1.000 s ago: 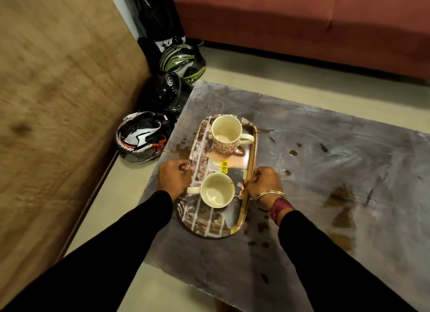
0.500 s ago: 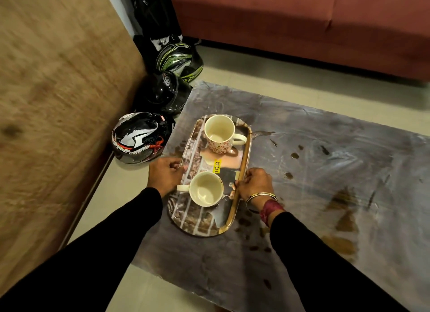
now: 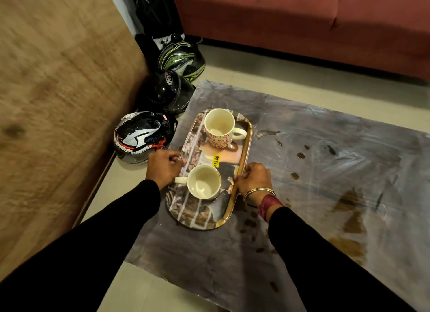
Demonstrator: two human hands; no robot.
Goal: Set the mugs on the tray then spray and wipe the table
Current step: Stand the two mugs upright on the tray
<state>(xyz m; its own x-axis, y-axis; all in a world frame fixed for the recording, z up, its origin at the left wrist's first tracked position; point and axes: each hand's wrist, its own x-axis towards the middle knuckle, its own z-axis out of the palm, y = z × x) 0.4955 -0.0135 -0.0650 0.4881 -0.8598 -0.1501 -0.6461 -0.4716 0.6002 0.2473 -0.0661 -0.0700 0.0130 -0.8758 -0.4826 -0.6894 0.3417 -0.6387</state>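
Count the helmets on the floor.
3, along the table's left side: green-striped helmet nearest the sofa, black helmet in the middle, white-and-red helmet beside the tray. More could hide behind them.

home living room, sofa [image 3: 302, 16], helmets [image 3: 142, 136]

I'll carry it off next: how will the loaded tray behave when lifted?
The tray looks thin and stiff, so it probably stays flat with the left hand and right hand gripping its long edges. Its glossy face and low rim suggest the patterned mug and plain mug may slide if tilted. Both look empty, so likely light.
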